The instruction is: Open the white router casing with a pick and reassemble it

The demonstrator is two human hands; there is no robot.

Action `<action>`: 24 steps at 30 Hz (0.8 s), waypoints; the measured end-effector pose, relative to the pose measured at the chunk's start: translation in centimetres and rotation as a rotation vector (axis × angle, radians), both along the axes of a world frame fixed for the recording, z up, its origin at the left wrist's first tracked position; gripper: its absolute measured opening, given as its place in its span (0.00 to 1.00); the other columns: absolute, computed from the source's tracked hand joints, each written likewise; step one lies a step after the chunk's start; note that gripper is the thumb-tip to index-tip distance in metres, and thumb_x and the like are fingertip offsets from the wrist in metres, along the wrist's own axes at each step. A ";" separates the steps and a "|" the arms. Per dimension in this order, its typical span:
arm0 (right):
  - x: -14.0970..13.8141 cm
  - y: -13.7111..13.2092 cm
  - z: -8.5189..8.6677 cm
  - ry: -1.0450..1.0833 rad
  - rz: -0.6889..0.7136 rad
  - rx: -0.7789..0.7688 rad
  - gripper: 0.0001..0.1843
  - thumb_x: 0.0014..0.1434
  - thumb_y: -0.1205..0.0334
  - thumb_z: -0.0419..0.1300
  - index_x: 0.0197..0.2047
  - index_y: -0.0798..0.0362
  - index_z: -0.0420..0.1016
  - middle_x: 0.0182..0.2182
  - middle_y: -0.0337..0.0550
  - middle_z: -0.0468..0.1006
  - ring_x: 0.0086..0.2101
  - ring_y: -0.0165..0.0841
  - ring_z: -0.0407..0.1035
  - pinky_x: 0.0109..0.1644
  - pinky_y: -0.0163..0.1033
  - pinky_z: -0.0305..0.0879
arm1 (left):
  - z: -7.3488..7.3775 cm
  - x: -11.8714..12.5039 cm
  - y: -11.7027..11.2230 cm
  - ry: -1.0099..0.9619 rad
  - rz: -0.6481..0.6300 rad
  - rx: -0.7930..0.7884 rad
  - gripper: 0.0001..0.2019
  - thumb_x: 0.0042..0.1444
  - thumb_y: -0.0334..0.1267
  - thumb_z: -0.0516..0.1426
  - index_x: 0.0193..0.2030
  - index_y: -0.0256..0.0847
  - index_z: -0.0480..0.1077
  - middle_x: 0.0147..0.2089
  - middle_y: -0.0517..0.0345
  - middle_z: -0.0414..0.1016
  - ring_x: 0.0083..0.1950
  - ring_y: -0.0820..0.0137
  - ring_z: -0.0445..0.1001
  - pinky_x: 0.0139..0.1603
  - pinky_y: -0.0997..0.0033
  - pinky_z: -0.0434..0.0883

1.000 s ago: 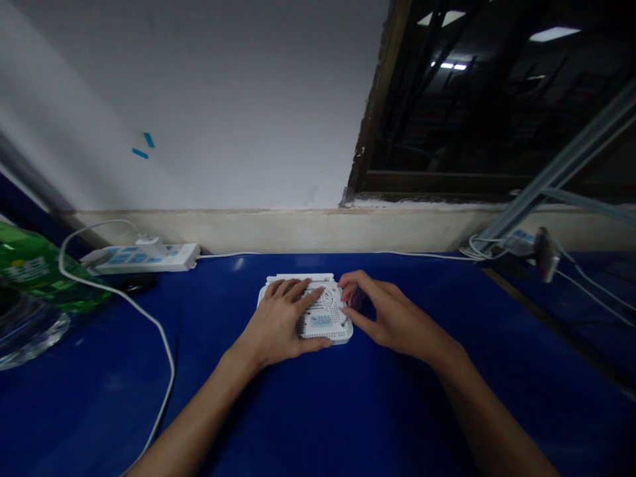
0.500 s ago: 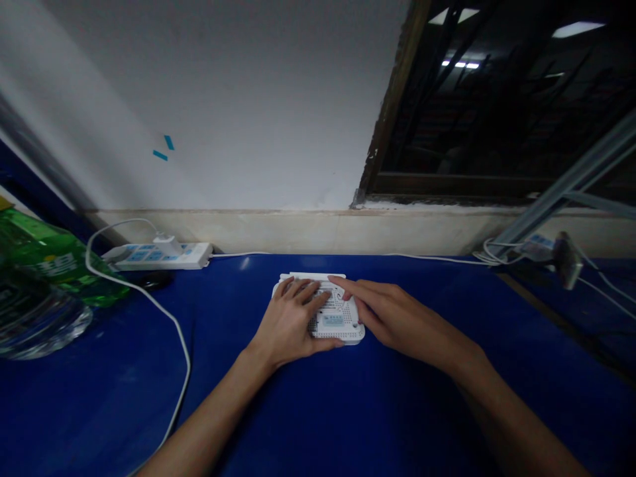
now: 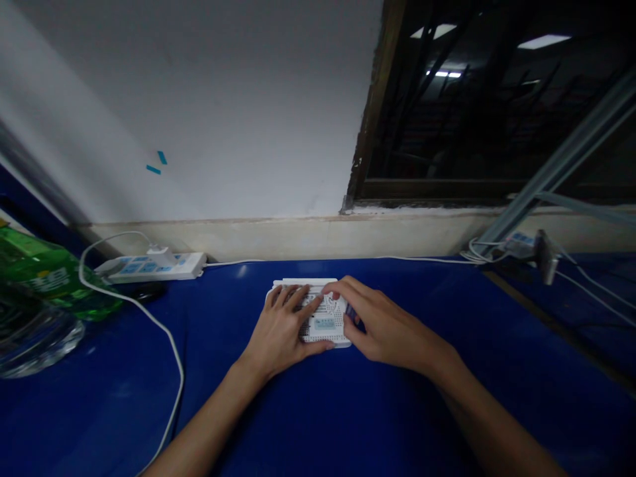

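A white, flat device [image 3: 325, 324] with vent holes and a small blue label lies on the blue table [image 3: 348, 411]. My left hand [image 3: 281, 328] rests flat on its left half, fingers spread over the top and thumb along the front edge. My right hand [image 3: 382, 328] is at the device's right side with curled fingers. Its fingertips touch the device's upper right part. A small dark thing shows between thumb and fingers, too dim to name.
A white power strip [image 3: 154, 266] with a plug lies at the back left, and its white cable [image 3: 169, 344] loops forward across the table. Further left stand a green bottle [image 3: 44, 281] and a glass object [image 3: 34, 341]. Cables and a connector [image 3: 544, 255] lie at the back right below the window.
My right hand's fingers have curled from stretched out, with the fingertips still on the device's upper right. My left hand stays flat on the device. The view shifted slightly.
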State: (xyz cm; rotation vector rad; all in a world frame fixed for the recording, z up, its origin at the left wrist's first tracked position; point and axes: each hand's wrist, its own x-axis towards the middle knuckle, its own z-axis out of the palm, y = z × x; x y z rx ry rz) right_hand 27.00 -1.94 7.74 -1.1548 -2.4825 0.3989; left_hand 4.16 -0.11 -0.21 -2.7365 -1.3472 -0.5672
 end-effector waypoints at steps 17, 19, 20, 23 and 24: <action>0.1 0.9 -3.2 0.208 -0.124 0.047 0.09 0.67 0.63 0.59 0.51 0.48 0.68 0.40 0.41 0.78 0.34 0.32 0.72 0.40 0.37 0.67 | 0.1 -0.1 0.0 0.034 0.004 0.001 0.42 0.57 0.73 0.54 0.71 0.49 0.64 0.71 0.45 0.63 0.70 0.47 0.63 0.69 0.38 0.59; 0.2 0.8 -3.1 0.202 -0.097 0.034 0.11 0.67 0.66 0.57 0.52 0.48 0.67 0.42 0.42 0.77 0.36 0.32 0.72 0.41 0.37 0.67 | 0.2 0.0 -0.1 0.038 0.007 -0.004 0.43 0.57 0.73 0.53 0.71 0.49 0.64 0.71 0.45 0.64 0.69 0.47 0.63 0.69 0.38 0.59; 0.2 0.7 -2.9 0.189 -0.083 0.029 0.12 0.67 0.68 0.56 0.53 0.48 0.66 0.44 0.42 0.77 0.36 0.31 0.73 0.41 0.37 0.67 | 0.3 0.0 -0.1 0.037 0.010 -0.006 0.43 0.56 0.73 0.53 0.71 0.49 0.64 0.71 0.45 0.64 0.69 0.47 0.63 0.69 0.38 0.59; 0.3 0.3 -2.3 0.141 -0.070 0.035 0.16 0.64 0.72 0.55 0.53 0.49 0.65 0.46 0.43 0.76 0.39 0.33 0.73 0.43 0.38 0.67 | 0.3 0.0 -0.1 0.029 0.011 -0.006 0.44 0.56 0.74 0.52 0.71 0.49 0.64 0.71 0.45 0.64 0.70 0.47 0.63 0.69 0.38 0.59; 0.4 0.3 -2.3 0.121 -0.076 0.044 0.15 0.64 0.72 0.55 0.52 0.49 0.65 0.46 0.43 0.77 0.40 0.34 0.73 0.44 0.39 0.67 | 0.3 0.0 -0.1 0.028 0.010 -0.008 0.44 0.56 0.74 0.52 0.71 0.49 0.64 0.71 0.45 0.64 0.70 0.47 0.63 0.70 0.38 0.59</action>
